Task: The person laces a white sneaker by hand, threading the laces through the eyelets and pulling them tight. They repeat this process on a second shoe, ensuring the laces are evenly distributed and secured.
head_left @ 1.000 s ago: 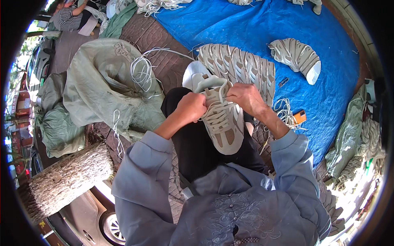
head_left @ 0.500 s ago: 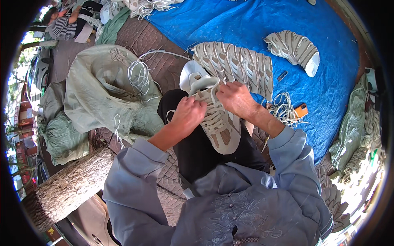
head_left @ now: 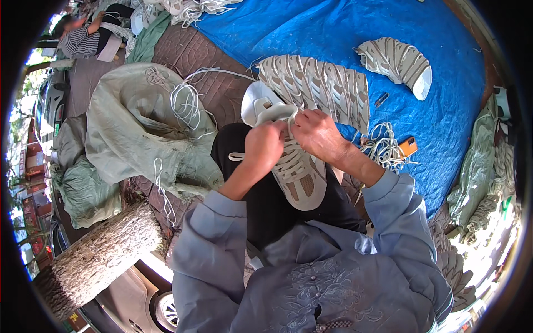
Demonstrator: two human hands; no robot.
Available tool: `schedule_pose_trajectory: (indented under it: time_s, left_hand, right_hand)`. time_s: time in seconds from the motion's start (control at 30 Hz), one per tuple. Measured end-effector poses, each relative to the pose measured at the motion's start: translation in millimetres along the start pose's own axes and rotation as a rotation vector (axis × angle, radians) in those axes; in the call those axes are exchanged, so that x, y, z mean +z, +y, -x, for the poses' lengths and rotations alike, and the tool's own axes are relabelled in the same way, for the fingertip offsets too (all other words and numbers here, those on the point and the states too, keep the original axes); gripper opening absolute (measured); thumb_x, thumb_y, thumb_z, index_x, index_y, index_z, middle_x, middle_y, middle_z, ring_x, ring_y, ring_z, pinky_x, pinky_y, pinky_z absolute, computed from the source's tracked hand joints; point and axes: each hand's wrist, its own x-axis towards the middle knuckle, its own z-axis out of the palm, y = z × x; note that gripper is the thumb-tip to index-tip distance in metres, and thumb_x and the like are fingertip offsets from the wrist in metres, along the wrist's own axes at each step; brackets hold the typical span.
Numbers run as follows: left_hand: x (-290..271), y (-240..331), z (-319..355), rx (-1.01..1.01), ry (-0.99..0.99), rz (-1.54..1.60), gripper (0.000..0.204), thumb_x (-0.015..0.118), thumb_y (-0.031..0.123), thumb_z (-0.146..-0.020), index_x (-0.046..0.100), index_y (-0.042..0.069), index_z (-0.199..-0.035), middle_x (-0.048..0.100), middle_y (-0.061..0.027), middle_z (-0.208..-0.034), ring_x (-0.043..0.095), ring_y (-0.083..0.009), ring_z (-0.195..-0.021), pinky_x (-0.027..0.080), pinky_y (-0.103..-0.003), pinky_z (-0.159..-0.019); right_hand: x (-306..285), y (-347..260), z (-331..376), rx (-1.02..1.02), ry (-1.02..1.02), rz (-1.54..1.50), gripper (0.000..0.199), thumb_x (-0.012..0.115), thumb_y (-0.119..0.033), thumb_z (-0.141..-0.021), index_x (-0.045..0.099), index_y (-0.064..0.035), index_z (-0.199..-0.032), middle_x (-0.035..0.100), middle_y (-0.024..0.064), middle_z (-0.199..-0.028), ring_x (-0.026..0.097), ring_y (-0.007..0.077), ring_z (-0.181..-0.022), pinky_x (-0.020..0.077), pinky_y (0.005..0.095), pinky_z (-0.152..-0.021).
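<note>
A white and tan sneaker upper (head_left: 302, 191) lies on my black-trousered lap, toe toward me, white laces (head_left: 291, 161) criss-crossed over its front. My left hand (head_left: 265, 145) is closed at the upper's top left eyelets, and a lace loop (head_left: 237, 156) sticks out beside it. My right hand (head_left: 317, 133) is closed too, its fingers pinching the edge of the upper near the top eyelets. Both hands' fingertips meet close together below the collar (head_left: 276, 114). The exact spot they grip is partly hidden by the fingers.
A row of nested uppers (head_left: 316, 89) lies beyond my knees, and another stack (head_left: 397, 64) on the blue tarp (head_left: 449, 133). Loose laces (head_left: 384, 147) and an orange phone (head_left: 408, 146) sit at right. Leftward are a pale sack (head_left: 119, 127), a tree trunk (head_left: 105, 252) and a seated person (head_left: 83, 41).
My left hand has moved right and up, to my right hand, over the top of the laces. The right hand stays at the collar edge, slightly shifted.
</note>
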Motion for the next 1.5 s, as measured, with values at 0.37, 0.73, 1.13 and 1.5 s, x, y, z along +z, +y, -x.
schedule_pose_trajectory:
  time_s: [0.37, 0.73, 1.13, 1.5]
  left_hand:
    - [11, -2, -14, -0.044, -0.191, 0.191, 0.016, 0.054, 0.009, -0.072, 0.063, 0.006, -0.085, 0.060, -0.0163, -0.073, 0.060, -0.0297, -0.068, 0.046, -0.034, -0.062]
    - [-40, -15, -14, -0.301, -0.648, 0.422, 0.016, 0.054, 0.014, -0.078, 0.059, -0.001, -0.076, 0.049, 0.0003, -0.058, 0.041, -0.0049, -0.041, 0.032, -0.020, -0.041]
    - [-98, -7, 35, -0.114, -0.032, 1.429, 0.006, 0.051, 0.002, -0.074, 0.050, -0.004, -0.074, 0.047, -0.0092, -0.063, 0.044, -0.0127, -0.042, 0.042, -0.024, -0.036]
    - [6, -8, -4, 0.039, -0.053, 0.055, 0.028, 0.057, 0.025, -0.078, 0.056, 0.002, -0.094, 0.057, -0.0175, -0.091, 0.055, -0.0323, -0.086, 0.044, -0.038, -0.075]
  right_hand:
    - [9, 18, 21, 0.318, 0.060, -0.723, 0.009, 0.063, -0.002, -0.060, 0.056, -0.0035, -0.066, 0.056, 0.0067, -0.067, 0.056, 0.0222, -0.063, 0.0441, 0.0298, -0.055]
    - [-1, 15, 14, 0.531, -0.056, -0.958, 0.018, 0.064, 0.000, -0.064, 0.060, -0.0015, -0.081, 0.054, 0.0035, -0.074, 0.053, 0.0109, -0.069, 0.0431, 0.0243, -0.063]
    - [34, 32, 63, 1.091, 0.190, -1.555, 0.039, 0.062, -0.004, -0.067, 0.056, 0.0018, -0.106, 0.060, 0.0066, -0.094, 0.054, 0.0144, -0.090, 0.0390, 0.0255, -0.084]
    - [46, 4, 74, 0.980, 0.116, -1.621, 0.038, 0.064, -0.008, -0.069, 0.055, 0.0039, -0.104, 0.059, 0.0048, -0.093, 0.052, 0.0123, -0.086, 0.0372, 0.0248, -0.081]
